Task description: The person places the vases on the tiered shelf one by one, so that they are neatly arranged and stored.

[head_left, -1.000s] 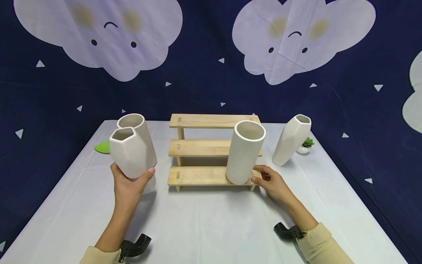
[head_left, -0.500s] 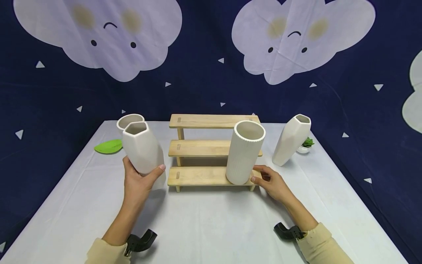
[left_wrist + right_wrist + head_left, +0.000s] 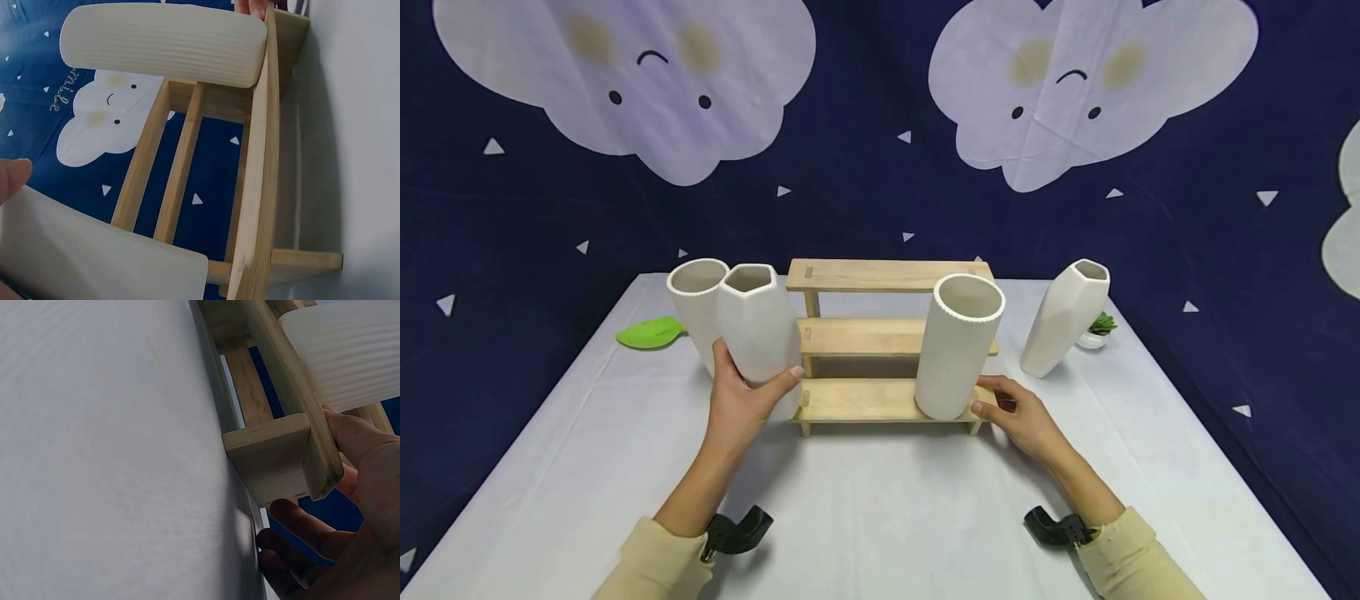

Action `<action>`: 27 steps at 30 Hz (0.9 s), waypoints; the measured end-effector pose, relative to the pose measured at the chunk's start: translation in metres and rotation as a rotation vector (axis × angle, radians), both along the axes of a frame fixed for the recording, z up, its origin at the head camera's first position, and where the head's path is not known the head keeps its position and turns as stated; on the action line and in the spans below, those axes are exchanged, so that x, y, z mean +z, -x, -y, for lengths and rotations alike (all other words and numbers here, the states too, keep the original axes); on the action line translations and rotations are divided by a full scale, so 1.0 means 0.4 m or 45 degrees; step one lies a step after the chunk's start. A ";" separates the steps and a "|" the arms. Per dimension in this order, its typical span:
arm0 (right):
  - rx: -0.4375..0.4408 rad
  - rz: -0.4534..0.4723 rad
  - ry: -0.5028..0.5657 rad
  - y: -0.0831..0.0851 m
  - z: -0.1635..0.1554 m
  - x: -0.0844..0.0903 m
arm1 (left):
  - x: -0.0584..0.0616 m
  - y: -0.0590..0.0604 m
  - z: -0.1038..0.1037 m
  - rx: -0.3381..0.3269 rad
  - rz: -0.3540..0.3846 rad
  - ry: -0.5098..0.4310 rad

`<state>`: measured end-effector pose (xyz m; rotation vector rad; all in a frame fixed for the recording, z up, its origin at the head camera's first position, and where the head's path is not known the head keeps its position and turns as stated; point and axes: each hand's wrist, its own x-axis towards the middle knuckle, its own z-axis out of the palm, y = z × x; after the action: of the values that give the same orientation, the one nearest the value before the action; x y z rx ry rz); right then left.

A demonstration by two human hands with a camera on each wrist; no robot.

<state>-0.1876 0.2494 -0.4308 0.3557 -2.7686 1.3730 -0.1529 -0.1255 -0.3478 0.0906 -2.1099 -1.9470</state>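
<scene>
My left hand (image 3: 741, 417) grips a white faceted vase (image 3: 760, 321) around its lower body, thumb on the right side. The vase is upright at the left end of a three-step wooden display stand (image 3: 857, 400), its base overlapping the lowest step in the head view. In the left wrist view the vase's base (image 3: 125, 250) shows close to the front board. My right hand (image 3: 1018, 417) pinches the right end of that lowest step, the thumb above and fingers around the board's end (image 3: 319, 444). Beside the thumb, a ribbed white cylindrical vase (image 3: 955, 350) stands on the step.
Behind the held vase stands another white round vase (image 3: 696, 292), with a green leaf-shaped piece (image 3: 649, 333) left of it. Right of the stand are a second faceted vase (image 3: 1063, 321) and a small potted succulent (image 3: 1097, 329). A dark cloud-print cloth (image 3: 865, 167) hangs behind the table.
My left hand has carried the faceted vase rightward and slightly away from me, from in front of the round vase to the stand's left end. My right hand has stayed put.
</scene>
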 end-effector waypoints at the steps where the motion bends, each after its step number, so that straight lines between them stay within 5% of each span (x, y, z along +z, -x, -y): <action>1: -0.003 -0.002 0.001 -0.001 0.000 0.001 | 0.001 0.003 -0.003 -0.018 0.004 -0.002; 27: -0.006 -0.015 -0.029 0.000 -0.001 0.001 | -0.008 0.053 -0.070 -0.273 0.092 -0.002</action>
<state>-0.1876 0.2500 -0.4306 0.3572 -2.7759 1.3350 -0.1739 -0.0973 -0.3510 -0.0688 -2.2460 -2.0930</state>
